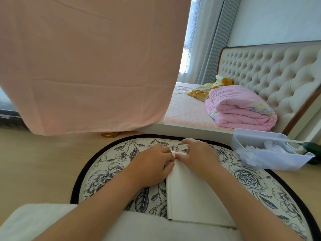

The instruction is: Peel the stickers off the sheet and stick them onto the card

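Curled fingers of the left hand (152, 164) hide the top edge of the card (191, 193), grip unclear; the right hand (199, 153) rests there, fingers spread. Right of the card, a clear bin (257, 134) holds crumpled scraps (250, 153).

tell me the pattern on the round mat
The mat has a grey-and-white floral print with a black border; head view.

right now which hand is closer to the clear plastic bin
Right. The right hand sits left of the clear plastic bin, with bare mat between them; the left hand lies further left, beside the right hand at the white card's top.
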A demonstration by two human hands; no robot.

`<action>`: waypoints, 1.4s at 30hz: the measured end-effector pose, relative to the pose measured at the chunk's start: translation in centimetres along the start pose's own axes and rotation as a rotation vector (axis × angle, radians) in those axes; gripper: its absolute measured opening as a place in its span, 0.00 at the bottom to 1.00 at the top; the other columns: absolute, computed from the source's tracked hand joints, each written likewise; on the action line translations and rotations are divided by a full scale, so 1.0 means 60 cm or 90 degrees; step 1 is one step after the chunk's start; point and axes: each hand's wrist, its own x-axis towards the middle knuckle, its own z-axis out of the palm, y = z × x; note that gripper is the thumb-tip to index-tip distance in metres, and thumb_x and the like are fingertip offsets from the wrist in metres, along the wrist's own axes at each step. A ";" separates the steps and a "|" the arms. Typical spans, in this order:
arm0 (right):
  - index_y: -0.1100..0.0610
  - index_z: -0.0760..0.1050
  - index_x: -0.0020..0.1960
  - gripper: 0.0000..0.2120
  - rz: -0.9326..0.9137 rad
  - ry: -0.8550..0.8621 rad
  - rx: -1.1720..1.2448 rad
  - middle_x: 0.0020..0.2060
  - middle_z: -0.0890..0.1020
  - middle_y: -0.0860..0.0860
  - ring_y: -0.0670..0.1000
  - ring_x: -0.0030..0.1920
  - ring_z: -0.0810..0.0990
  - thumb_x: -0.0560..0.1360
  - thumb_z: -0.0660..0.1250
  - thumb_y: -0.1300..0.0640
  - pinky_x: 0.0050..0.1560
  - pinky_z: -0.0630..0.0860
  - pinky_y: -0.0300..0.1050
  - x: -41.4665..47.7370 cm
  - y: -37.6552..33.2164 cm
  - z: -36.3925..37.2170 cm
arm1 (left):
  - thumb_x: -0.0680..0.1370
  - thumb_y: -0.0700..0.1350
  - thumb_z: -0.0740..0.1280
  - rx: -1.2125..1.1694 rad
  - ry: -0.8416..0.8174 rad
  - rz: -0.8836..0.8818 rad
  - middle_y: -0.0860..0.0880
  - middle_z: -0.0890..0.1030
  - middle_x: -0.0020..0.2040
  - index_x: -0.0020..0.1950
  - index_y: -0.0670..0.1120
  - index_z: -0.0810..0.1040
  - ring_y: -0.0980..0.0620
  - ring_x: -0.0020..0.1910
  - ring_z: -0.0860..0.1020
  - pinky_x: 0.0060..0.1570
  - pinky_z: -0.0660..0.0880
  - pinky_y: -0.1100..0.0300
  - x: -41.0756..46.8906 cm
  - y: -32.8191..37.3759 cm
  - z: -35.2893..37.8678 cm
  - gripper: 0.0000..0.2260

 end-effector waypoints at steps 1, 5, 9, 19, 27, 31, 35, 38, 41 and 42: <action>0.41 0.75 0.66 0.21 -0.022 0.005 -0.021 0.55 0.80 0.43 0.47 0.57 0.79 0.74 0.69 0.38 0.55 0.76 0.45 -0.007 0.003 -0.003 | 0.82 0.52 0.58 0.000 -0.003 -0.002 0.59 0.77 0.57 0.60 0.52 0.80 0.60 0.61 0.70 0.53 0.77 0.54 -0.002 0.002 -0.001 0.13; 0.42 0.73 0.70 0.18 -0.197 -0.016 -0.079 0.62 0.75 0.42 0.47 0.64 0.73 0.80 0.61 0.47 0.59 0.73 0.46 -0.038 0.018 -0.008 | 0.84 0.52 0.56 -0.013 0.000 -0.007 0.59 0.76 0.59 0.62 0.52 0.78 0.60 0.61 0.69 0.54 0.77 0.54 -0.010 0.003 0.001 0.14; 0.44 0.69 0.72 0.20 -0.249 -0.081 -0.146 0.64 0.71 0.45 0.51 0.65 0.68 0.81 0.53 0.50 0.65 0.69 0.53 -0.053 0.015 -0.001 | 0.83 0.52 0.57 -0.020 0.012 -0.011 0.59 0.76 0.57 0.62 0.52 0.78 0.61 0.60 0.69 0.54 0.77 0.55 -0.012 0.004 0.006 0.14; 0.43 0.55 0.80 0.27 -0.211 -0.135 -0.189 0.70 0.64 0.48 0.53 0.70 0.59 0.81 0.49 0.47 0.69 0.59 0.56 -0.047 0.007 0.011 | 0.82 0.51 0.57 -0.031 0.016 -0.051 0.58 0.72 0.64 0.65 0.51 0.75 0.61 0.63 0.68 0.57 0.76 0.57 -0.012 0.004 0.020 0.14; 0.47 0.64 0.76 0.24 -0.217 -0.102 -0.149 0.70 0.66 0.48 0.53 0.70 0.62 0.80 0.52 0.48 0.68 0.59 0.57 -0.053 0.009 0.007 | 0.83 0.53 0.50 0.093 -0.083 -0.052 0.53 0.63 0.76 0.80 0.48 0.61 0.55 0.73 0.60 0.72 0.62 0.58 0.000 0.007 0.017 0.25; 0.49 0.72 0.69 0.20 -0.236 -0.080 -0.141 0.69 0.70 0.47 0.52 0.69 0.66 0.81 0.52 0.48 0.66 0.64 0.55 -0.061 0.018 0.003 | 0.77 0.58 0.42 0.104 -0.080 -0.049 0.54 0.63 0.76 0.79 0.49 0.62 0.57 0.74 0.59 0.70 0.66 0.56 -0.002 0.007 0.014 0.32; 0.48 0.71 0.69 0.20 -0.229 -0.080 -0.140 0.70 0.69 0.45 0.51 0.69 0.65 0.81 0.51 0.47 0.66 0.64 0.56 -0.063 0.022 0.005 | 0.80 0.53 0.51 0.065 -0.036 -0.006 0.56 0.70 0.69 0.71 0.49 0.74 0.59 0.69 0.64 0.60 0.76 0.55 -0.003 0.006 0.011 0.23; 0.47 0.68 0.71 0.20 -0.224 -0.094 -0.146 0.70 0.67 0.46 0.52 0.69 0.64 0.81 0.51 0.46 0.66 0.63 0.57 -0.061 0.023 0.005 | 0.78 0.55 0.50 0.046 -0.013 0.013 0.57 0.76 0.61 0.64 0.49 0.81 0.61 0.64 0.67 0.52 0.79 0.54 -0.007 0.004 0.015 0.25; 0.45 0.62 0.75 0.23 -0.213 -0.123 -0.150 0.71 0.65 0.47 0.53 0.70 0.61 0.81 0.50 0.46 0.67 0.60 0.58 -0.059 0.020 0.004 | 0.79 0.52 0.54 0.038 0.001 0.006 0.56 0.76 0.59 0.64 0.50 0.81 0.61 0.63 0.67 0.50 0.79 0.54 -0.010 0.005 0.017 0.20; 0.45 0.60 0.77 0.24 -0.208 -0.134 -0.153 0.71 0.64 0.48 0.53 0.70 0.59 0.81 0.49 0.47 0.68 0.59 0.58 -0.058 0.018 0.004 | 0.80 0.51 0.55 0.040 0.001 0.005 0.56 0.75 0.60 0.64 0.50 0.80 0.62 0.64 0.66 0.50 0.80 0.54 -0.010 0.006 0.018 0.19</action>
